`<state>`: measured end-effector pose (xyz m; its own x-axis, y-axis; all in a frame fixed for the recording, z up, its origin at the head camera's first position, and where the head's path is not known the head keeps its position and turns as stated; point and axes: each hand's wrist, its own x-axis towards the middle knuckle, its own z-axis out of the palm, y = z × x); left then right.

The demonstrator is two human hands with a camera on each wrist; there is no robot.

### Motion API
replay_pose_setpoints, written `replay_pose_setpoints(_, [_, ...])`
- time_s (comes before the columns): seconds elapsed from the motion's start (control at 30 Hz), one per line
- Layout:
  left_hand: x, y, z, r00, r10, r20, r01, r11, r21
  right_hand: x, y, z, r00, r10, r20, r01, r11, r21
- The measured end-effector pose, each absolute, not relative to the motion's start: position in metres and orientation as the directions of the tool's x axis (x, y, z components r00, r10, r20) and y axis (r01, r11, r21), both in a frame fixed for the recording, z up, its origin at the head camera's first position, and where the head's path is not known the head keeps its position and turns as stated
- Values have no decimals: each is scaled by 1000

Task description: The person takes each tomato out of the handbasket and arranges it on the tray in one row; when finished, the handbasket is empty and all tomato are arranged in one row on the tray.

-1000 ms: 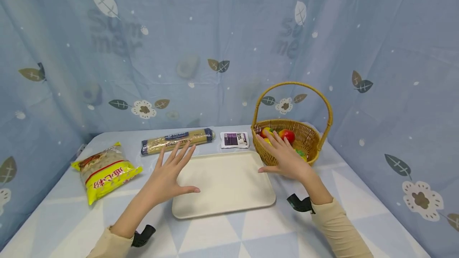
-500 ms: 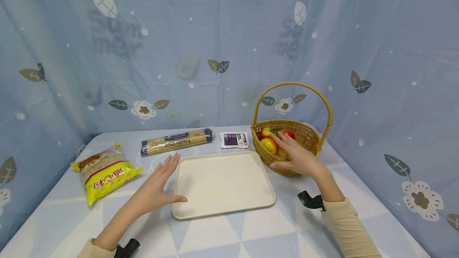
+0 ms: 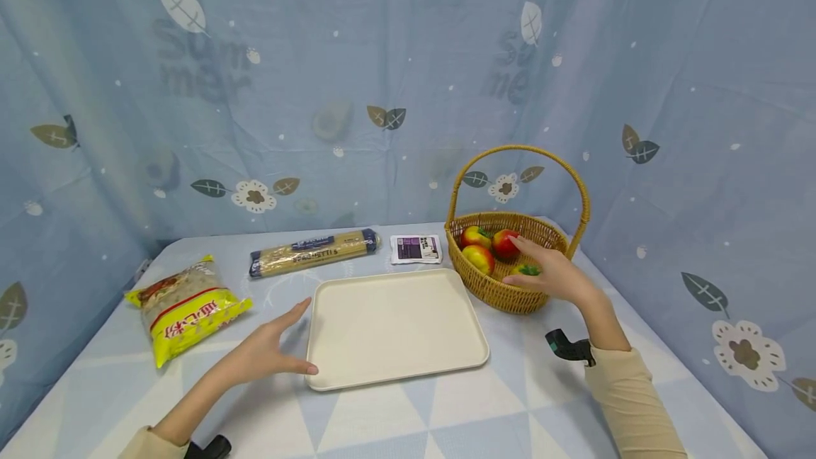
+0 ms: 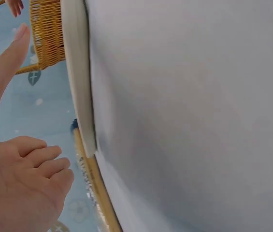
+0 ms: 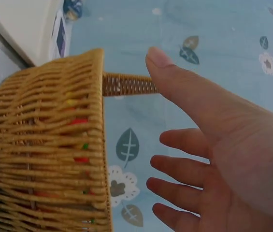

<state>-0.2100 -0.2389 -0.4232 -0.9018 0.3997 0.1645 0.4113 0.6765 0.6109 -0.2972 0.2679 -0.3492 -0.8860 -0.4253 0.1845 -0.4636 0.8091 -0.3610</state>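
My left hand (image 3: 261, 353) hovers at the left edge of a cream rectangular tray (image 3: 398, 328), thumb and fingers spread apart with nothing between them. On the right, my right hand (image 3: 557, 271) is over the front right of a wicker basket (image 3: 494, 294) with a tall arched handle, its thumb apart from the fingers. Inside the basket lie several red and yellow fruits, among them a red one (image 3: 506, 244) and a yellow-red one (image 3: 478, 258); my right hand partly covers one with a green top (image 3: 526, 270). The right wrist view shows the woven basket side (image 5: 44, 145) beside the relaxed fingers.
A yellow bag of pasta (image 3: 190, 310) lies at the left of the table. Behind the tray are a long spaghetti pack (image 3: 314, 252) and a small white and purple packet (image 3: 416, 249). A blue patterned curtain (image 3: 287, 76) hangs behind and at the sides.
My left hand has moved left and down, from over the tray to its left edge. The right hand has drawn back to the right, uncovering more fruit. The objects stay put.
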Motion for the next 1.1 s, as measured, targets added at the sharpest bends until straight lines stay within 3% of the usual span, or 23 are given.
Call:
replay_pose_setpoints(0.6, [-219, -249, -428, -884, 467, 0, 346, 655, 671, -310, 299, -354, -941, -332, 62, -328, 854, -404])
replay_pose_setpoints(1.1, [-222, -251, -429, -861, 509, -20, 350, 620, 702, -329, 308, -360, -902, -432, 18, -400, 818, -413])
